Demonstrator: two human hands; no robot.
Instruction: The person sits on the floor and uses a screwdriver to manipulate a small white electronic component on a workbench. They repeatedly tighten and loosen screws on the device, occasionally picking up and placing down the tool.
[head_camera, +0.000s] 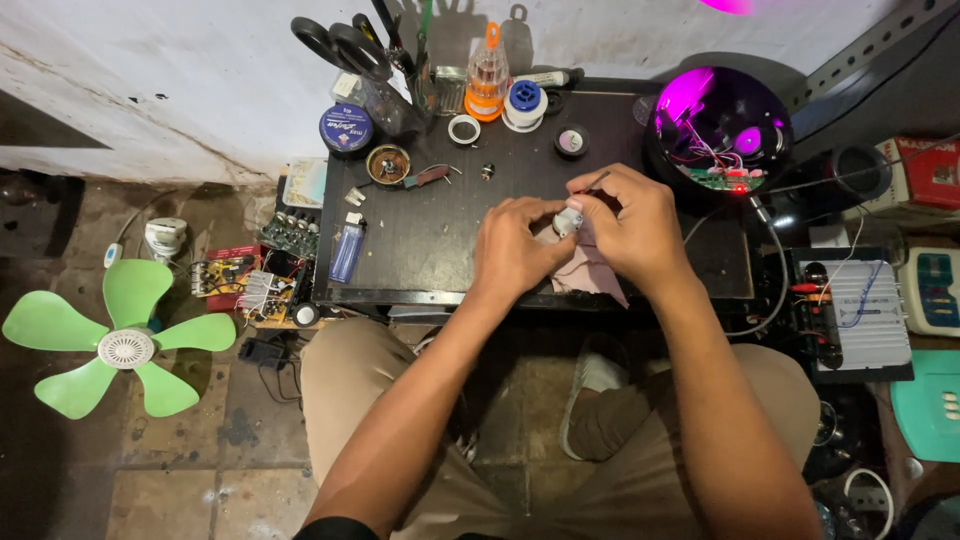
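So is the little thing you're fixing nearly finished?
Hard to say, probably mid-way. Done: tools are laid out on the dark table, and the round lamp stands open with its pink light glowing. In hand: the left hand and the right hand pinch a small grey part over a pink cloth, with a thin tool in the right. Left: the green fan blades lie on the floor, unattached.

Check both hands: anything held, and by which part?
Both hands, left hand and right hand, pinch a small grey-white part by its sides over the dark table.
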